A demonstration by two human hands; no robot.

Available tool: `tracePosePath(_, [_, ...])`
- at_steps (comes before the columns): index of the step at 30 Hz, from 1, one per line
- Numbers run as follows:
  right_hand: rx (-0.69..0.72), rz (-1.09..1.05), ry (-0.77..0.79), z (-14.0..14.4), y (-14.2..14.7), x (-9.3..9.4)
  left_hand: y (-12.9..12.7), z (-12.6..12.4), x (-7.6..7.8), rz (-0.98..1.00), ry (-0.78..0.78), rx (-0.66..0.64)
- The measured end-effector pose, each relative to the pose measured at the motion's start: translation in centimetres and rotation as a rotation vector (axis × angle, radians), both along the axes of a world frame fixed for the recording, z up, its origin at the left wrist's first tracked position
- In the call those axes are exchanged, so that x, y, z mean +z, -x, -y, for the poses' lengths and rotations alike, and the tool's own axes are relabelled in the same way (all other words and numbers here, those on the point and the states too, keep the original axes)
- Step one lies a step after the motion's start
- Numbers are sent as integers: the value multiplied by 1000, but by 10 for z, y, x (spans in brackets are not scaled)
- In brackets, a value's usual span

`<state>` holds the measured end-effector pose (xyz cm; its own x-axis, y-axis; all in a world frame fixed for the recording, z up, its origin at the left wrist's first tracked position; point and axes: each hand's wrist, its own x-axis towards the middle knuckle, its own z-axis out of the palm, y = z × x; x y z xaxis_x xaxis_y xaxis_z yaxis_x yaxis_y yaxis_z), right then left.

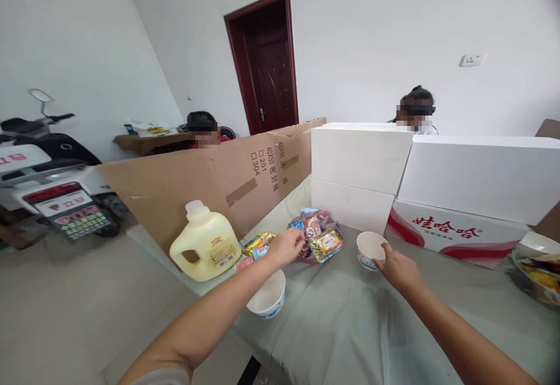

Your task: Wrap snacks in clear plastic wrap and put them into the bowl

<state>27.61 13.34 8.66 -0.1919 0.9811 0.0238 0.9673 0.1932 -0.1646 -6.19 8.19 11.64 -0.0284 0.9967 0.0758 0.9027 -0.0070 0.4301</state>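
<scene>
My right hand (400, 268) grips the near right rim of a white paper bowl (365, 261) with a blue pattern near its base, standing on the cloth. My left hand (285, 248) is at the left edge of a heap of wrapped snacks (326, 244). Its fingers are curled together, and what they hold, if anything, is hidden. The snacks lie in a reddish dish (311, 260), mostly covered by them. Beneath my left forearm stands a second white paper bowl (272, 303), partly hidden by the arm. Several more packets (259, 243) lie beyond my left wrist.
A pale yellow jug (210, 248) stands at the left before a cardboard barrier (184, 172). White boxes (356, 160) form a wall at the back right, with a red-and-white carton (455, 233). A basket of packets (540, 274) is far right. Two people sit behind the barriers.
</scene>
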Motion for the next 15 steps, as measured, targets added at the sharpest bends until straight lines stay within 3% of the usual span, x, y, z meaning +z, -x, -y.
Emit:
tracePosePath(4, [114, -78, -57, 5, 34, -1, 54, -43, 24, 118, 74, 32])
tracePosePath(7, [184, -136, -30, -2, 70, -4, 75, -70, 23, 201, 180, -17])
tracePosePath(11, [215, -212, 1, -19, 105, -7, 64, -90, 4, 262, 264, -108])
tracePosePath(15, [237, -282, 24, -30, 116, -7, 43, -100, -10, 274, 229, -256])
